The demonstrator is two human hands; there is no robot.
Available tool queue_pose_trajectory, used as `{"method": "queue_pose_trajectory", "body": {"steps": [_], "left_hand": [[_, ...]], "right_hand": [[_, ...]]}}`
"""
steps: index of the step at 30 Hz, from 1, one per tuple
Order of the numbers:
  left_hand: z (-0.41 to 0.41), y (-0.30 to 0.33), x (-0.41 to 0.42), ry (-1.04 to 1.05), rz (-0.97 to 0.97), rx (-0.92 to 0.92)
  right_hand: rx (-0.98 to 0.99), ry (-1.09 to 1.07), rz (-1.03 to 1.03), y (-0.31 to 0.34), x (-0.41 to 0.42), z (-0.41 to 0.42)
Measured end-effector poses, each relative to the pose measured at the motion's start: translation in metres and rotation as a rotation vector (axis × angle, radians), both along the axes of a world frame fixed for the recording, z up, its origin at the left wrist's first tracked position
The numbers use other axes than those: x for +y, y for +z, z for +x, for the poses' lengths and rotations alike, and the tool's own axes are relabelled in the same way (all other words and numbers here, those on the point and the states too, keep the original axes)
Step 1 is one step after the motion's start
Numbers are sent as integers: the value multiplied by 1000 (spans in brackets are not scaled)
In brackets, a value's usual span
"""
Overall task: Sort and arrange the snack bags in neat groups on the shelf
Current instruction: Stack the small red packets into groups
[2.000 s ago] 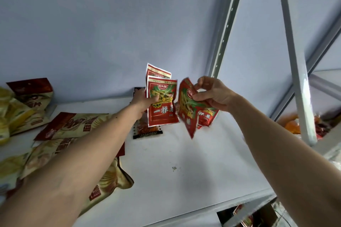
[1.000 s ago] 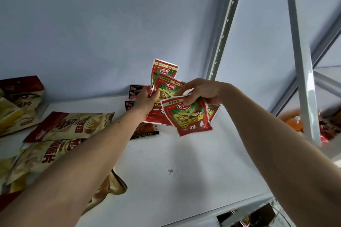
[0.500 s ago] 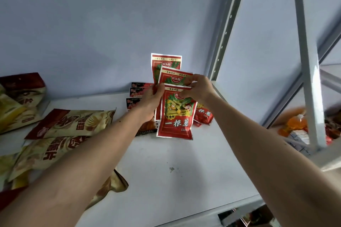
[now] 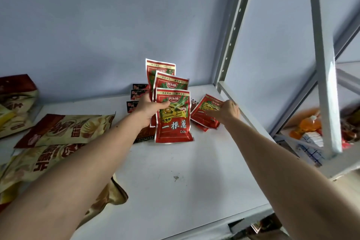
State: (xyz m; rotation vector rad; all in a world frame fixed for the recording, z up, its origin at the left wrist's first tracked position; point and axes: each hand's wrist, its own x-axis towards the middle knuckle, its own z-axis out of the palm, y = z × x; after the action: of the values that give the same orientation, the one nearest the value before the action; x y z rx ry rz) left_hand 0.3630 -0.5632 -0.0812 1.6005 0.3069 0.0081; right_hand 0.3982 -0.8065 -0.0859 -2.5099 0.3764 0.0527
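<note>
My left hand (image 4: 149,108) grips a fanned stack of three red snack bags (image 4: 173,117) upright above the back of the white shelf (image 4: 175,181). To their right, more red bags of the same kind (image 4: 204,115) lie on the shelf, and the fingers of my right hand (image 4: 226,112) reach onto the top one. I cannot tell whether those fingers pinch it or only touch it. Small dark packets (image 4: 137,95) lie behind my left hand by the wall.
Large tan and dark red chip bags (image 4: 64,128) lie scattered over the shelf's left side, partly under my left arm. A metal upright (image 4: 231,31) stands at the back right corner. Beyond a front post (image 4: 323,64), another shelf holds an orange bottle (image 4: 305,125) and boxes.
My right hand let go of the front red bag, now held in my left hand's stack. It then moved right and down onto the red bags lying on the shelf.
</note>
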Motion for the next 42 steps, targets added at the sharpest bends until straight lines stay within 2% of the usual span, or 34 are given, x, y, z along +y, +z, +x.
{"method": "queue_pose_trajectory", "body": {"steps": [3, 10, 16, 23, 26, 29, 32, 36, 42], "left_hand": [[5, -3, 2, 27, 16, 17], [11, -8, 8, 39, 34, 35], [9, -6, 15, 60, 56, 23], [3, 6, 11, 71, 22, 27], [-1, 10, 10, 90, -23, 34], [-5, 12, 8, 79, -80, 42], [-7, 14, 4, 81, -118, 20], [-11, 14, 5, 167, -176, 29], [-16, 9, 3, 137, -159, -7]], "right_hand": [[64, -27, -72, -17, 0, 1], [90, -190, 288, -23, 5, 12], [127, -175, 564, -16, -2, 7], [-26, -23, 811, 31, 6, -14], [2, 127, 942, 43, 11, -28], [148, 280, 840, 38, 22, -45], [248, 322, 710, 23, 33, -56], [237, 316, 694, 12, 41, -64], [200, 359, 603, 14, 60, -71]]}}
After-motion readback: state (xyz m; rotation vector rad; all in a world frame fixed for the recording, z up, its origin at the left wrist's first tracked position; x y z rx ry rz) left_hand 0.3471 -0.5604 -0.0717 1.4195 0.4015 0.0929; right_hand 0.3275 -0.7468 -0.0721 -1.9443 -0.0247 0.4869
